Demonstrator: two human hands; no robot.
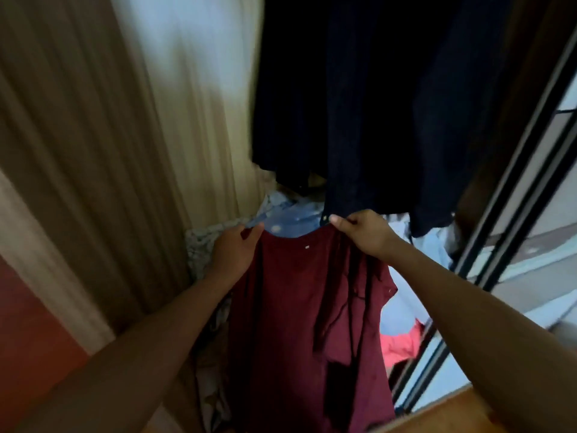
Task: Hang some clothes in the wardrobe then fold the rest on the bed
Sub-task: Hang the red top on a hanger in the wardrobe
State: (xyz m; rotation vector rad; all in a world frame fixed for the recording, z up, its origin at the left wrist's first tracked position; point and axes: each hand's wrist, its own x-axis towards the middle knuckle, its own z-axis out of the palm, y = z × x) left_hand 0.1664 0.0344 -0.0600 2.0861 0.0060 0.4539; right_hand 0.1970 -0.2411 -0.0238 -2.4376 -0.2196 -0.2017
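A dark red shirt (299, 307) hangs down in front of me, held up by its shoulders. My left hand (235, 251) grips its left shoulder beside the neckline. My right hand (365, 232) pinches the right shoulder, thumb on top. Dark navy garments (359, 104) hang inside the wardrobe just above and behind the shirt. No hanger is visible in the shirt. The picture is blurred.
A beige curtain (93, 151) hangs at the left. The wardrobe's sliding door frame (512, 198) runs down the right. Pale blue cloth (290, 220) and a pink garment (402, 342) lie low in the wardrobe. Wooden floor (468, 414) shows at the bottom right.
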